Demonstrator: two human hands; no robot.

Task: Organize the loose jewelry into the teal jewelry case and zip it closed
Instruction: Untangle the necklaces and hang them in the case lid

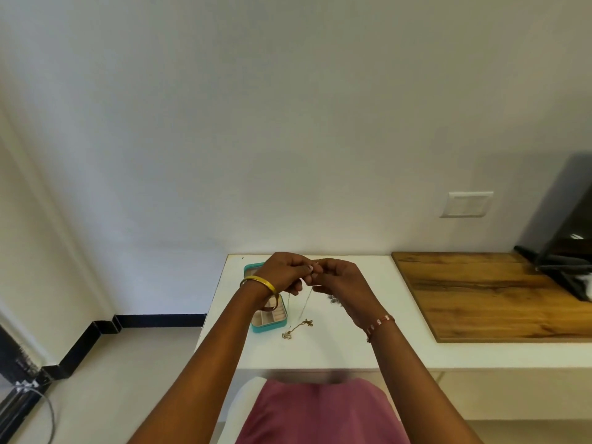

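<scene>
Holding a thin silvery chain (304, 302) up over the white tabletop (346, 347), both hands meet at centre frame, just below the middle. The left hand (282, 274) has its fingers curled in, fingertips pinching the top of the chain. The right hand (342, 283) faces it, fingers likewise curled and pinching the same spot; the two sets of fingertips touch or nearly touch. What sits between them is too small to make out. Two fine strands of the chain hang down from the pinch toward the table.

A plain gold bangle (259, 282) rings the left wrist. A thin pink beaded bracelet (379, 325) rings the right wrist.

The small teal zip-around jewelry case (267, 328) lies open on the table, lower left of the hands and partly hidden behind the left wrist. Its pale pink lining shows divided compartments; their contents cannot be told. Just right of the case, below the hanging strands, a loose gold chain (298, 328) lies crumpled on the white surface. A small dark cluster (333, 299), possibly more jewelry, peeks out beyond the right hand; too blurred to say.

At right of frame a wooden board (480, 293) rests on the table, with a dark tilted object (567, 238) at its far right edge. A white wall plate (466, 205) sits on the wall above. Pink cloth (320, 415) fills the bottom centre.
</scene>
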